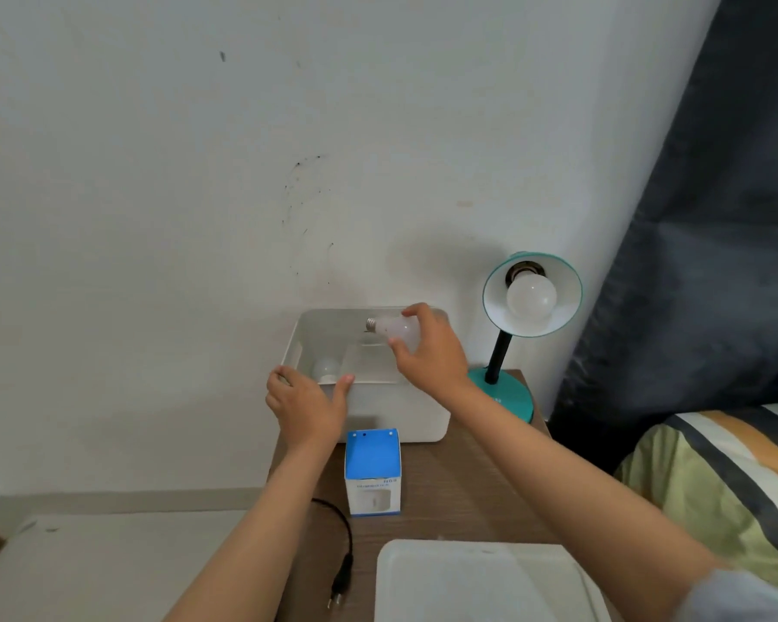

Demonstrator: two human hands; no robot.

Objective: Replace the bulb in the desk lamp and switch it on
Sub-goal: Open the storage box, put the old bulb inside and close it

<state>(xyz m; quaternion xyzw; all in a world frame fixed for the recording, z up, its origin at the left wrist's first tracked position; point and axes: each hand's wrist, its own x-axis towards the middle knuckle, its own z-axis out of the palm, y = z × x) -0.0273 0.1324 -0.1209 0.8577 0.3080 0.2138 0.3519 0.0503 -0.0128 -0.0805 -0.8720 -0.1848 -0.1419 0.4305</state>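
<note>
A teal desk lamp (504, 388) stands at the back right of the wooden side table, its shade tilted toward me with a white bulb (531, 298) screwed into the socket. My right hand (432, 352) holds a second white bulb (396, 332) above the open white storage box (396, 415), metal screw base pointing left. My left hand (304, 404) grips the box's front left rim. Another bulb (326, 368) lies inside the box at its left end.
A blue and white carton (373, 471) stands in front of the box. The lamp's black cord and plug (342, 572) lie unplugged on the table. A white lid (481, 581) rests at the near edge. A bed with a striped cover (728, 478) is on the right.
</note>
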